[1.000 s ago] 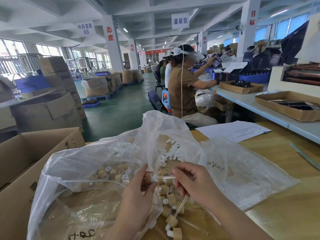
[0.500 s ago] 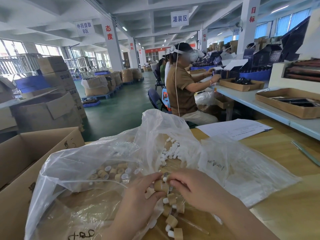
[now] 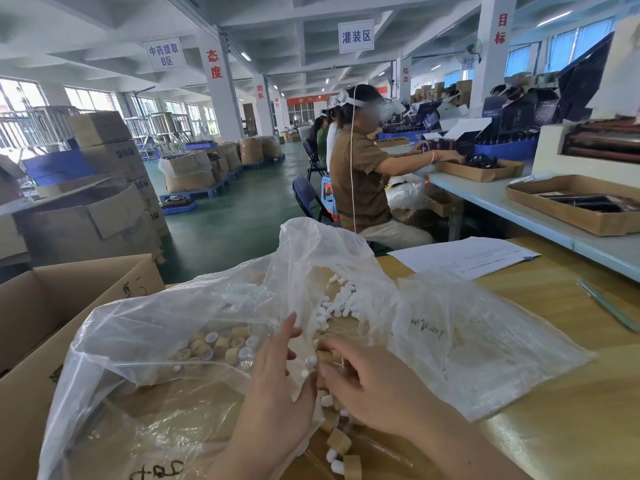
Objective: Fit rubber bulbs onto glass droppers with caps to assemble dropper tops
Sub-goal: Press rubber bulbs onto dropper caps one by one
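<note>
Since the earlier frames, both hands have come down from holding a capped dropper between them onto the heap, and the left hand (image 3: 277, 382) has flattened out. In the head view its fingers lie straight and a little apart over the edge of the clear plastic bag (image 3: 180, 327). The right hand (image 3: 363, 386) curls its fingers down beside a white bulb, and I cannot tell whether it pinches anything. The loose rubber bulbs (image 3: 341, 299) lie just beyond the fingertips, the tan caps (image 3: 221, 344) sit inside the bag to the left, and finished dropper tops (image 3: 341, 445) lie near the wrists on the table (image 3: 554, 393). The risk as I judge it: thin glass may lie hidden under the palms, so pressing down could crack it. Sweeping fingers could also roll bulbs away or mix finished tops with loose parts. Hanging signs read 灌装区 (image 3: 356, 36) and 中药提取 B区 (image 3: 162, 53). Red pillar characters read 态度 (image 3: 214, 64) and 目标 (image 3: 500, 29). The marker scrawl on the bag (image 3: 426, 329) is illegible.
</note>
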Available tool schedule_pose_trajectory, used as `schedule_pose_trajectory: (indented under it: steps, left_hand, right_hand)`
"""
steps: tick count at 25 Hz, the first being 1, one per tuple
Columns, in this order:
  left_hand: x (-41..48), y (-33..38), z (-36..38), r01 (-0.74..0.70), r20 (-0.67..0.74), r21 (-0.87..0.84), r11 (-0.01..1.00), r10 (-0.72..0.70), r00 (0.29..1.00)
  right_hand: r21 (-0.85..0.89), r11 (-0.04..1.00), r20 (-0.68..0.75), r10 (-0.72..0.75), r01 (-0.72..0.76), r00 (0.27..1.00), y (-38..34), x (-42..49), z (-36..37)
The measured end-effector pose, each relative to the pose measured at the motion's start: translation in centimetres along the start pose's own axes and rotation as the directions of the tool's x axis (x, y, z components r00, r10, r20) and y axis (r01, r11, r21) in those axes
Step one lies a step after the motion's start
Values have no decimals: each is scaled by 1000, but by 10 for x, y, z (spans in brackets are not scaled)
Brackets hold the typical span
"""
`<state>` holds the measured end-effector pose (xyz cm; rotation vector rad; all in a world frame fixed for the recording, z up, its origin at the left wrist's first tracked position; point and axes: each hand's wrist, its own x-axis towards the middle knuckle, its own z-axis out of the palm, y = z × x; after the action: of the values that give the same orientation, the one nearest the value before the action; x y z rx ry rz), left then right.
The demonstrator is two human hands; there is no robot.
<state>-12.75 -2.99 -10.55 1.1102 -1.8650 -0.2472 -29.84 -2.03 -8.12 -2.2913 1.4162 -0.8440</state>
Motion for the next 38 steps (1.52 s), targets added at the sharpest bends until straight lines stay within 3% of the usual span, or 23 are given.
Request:
schedule_pose_trajectory:
  steps: [3, 7, 15, 22, 25, 27, 30, 38]
  left_hand:
    - [1, 2, -5, 108, -65, -179, 978, -121, 991]
    - [3, 15, -3, 155, 86, -230, 961, -139, 987]
    - [4, 9, 1, 248, 147, -356, 901, -208, 967]
    - [4, 7, 0, 460, 365, -581, 672, -291, 884]
    - [4, 7, -2, 521, 432, -695, 496, -291, 854]
    - [4, 5, -1, 544, 463, -716, 438, -285, 839]
    - [4, 7, -1, 549, 482, -705, 449, -265, 835]
    - [5, 13, -2, 492, 446, -706, 509, -220, 867]
  right_hand:
    - [-23, 1000, -1, -14, 14, 1000, -2, -1, -2]
    - [-84, 992, -12, -100, 99, 995, -5, -4, -1]
    - [-187, 970, -46, -168, 157, 985, -13, -6, 1]
    - [82, 995, -76, -54, 60, 996, -10, -4, 2]
    - [82, 995, -75, -49, 55, 996, -12, -6, 2]
    - [23, 998, -71, -57, 59, 996, -14, -6, 3]
    - [-57, 997, -60, -64, 60, 996, -15, -7, 4]
    - [43, 996, -17, -77, 77, 997, -15, -8, 2]
